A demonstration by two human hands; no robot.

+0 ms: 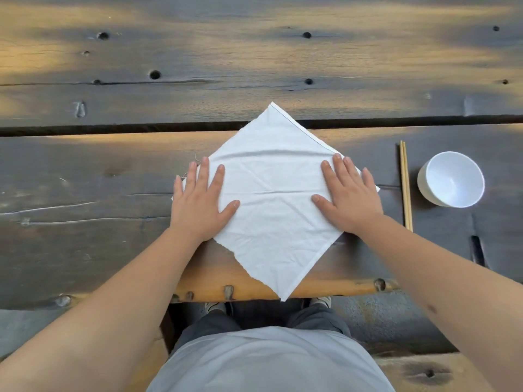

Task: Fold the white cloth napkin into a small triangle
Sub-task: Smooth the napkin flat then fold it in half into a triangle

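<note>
The white cloth napkin lies flat and unfolded on the dark wooden table, turned like a diamond with one corner pointing away and the near corner hanging just past the table's front edge. Crease lines cross its middle. My left hand rests flat on the napkin's left corner, fingers spread. My right hand presses flat on the right corner, fingers spread too. Neither hand grips the cloth.
A pair of wooden chopsticks lies to the right of the napkin, running front to back. Beyond them stands an empty white bowl. A gap between planks runs across the table behind the napkin's middle.
</note>
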